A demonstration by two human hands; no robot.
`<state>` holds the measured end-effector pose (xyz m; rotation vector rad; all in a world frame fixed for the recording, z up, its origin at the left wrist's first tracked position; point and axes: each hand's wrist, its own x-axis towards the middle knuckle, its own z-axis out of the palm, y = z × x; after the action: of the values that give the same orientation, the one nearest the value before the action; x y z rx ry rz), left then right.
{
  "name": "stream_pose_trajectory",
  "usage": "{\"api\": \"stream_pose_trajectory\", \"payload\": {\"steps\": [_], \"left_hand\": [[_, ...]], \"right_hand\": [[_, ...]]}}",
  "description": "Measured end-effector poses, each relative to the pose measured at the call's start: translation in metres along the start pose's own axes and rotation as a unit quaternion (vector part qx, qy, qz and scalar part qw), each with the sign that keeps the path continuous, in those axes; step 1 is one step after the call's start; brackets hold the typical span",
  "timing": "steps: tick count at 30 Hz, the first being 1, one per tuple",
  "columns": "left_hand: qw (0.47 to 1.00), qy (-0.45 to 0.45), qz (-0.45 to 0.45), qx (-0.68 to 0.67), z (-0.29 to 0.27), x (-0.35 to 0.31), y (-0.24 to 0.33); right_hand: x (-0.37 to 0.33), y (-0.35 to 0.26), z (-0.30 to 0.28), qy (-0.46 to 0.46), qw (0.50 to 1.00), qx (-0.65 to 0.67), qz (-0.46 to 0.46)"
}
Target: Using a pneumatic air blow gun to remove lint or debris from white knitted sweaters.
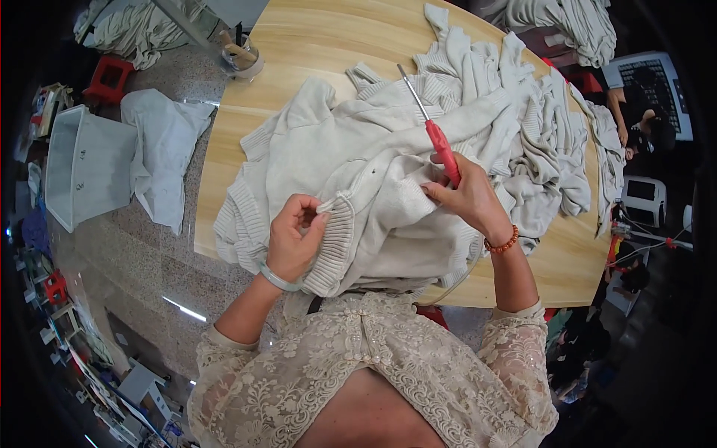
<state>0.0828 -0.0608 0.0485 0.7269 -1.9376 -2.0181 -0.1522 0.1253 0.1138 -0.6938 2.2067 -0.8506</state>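
A cream knitted sweater (299,149) lies spread in front of me on the wooden table. My left hand (295,231) pinches the end of its ribbed band (332,246) between thumb and fingers. In my right hand (470,196) is a soldering iron (442,149) with a red handle, its metal shaft pointing up and away over the knit. The right thumb and fingertips are close to the fabric; whether they also grip it is hard to tell. A small dark spot shows on the sweater between my hands.
More cream knitwear (541,149) is heaped along the table's right side. A jar of tools (243,63) stands at the far left edge of the table (314,37). On the floor are a grey bin (89,168), white cloth (164,149) and red stool (110,78). People sit at right.
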Motion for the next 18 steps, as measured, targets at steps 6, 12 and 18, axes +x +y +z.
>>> {"api": "stream_pose_trajectory", "payload": {"steps": [6, 12, 18], "left_hand": [[0.954, 0.010, -0.091, -0.286, 0.021, 0.014, 0.034], [0.931, -0.168, 0.279, 0.165, 0.038, 0.033, 0.132], [0.814, 0.065, 0.505, 0.280, 0.009, 0.032, 0.170]], "right_hand": [[-0.020, 0.008, -0.005, -0.033, 0.998, 0.048, -0.038], [-0.018, -0.042, -0.015, -0.064, 0.950, 0.136, -0.274], [-0.010, -0.057, -0.029, -0.082, 0.960, 0.002, -0.266]]}}
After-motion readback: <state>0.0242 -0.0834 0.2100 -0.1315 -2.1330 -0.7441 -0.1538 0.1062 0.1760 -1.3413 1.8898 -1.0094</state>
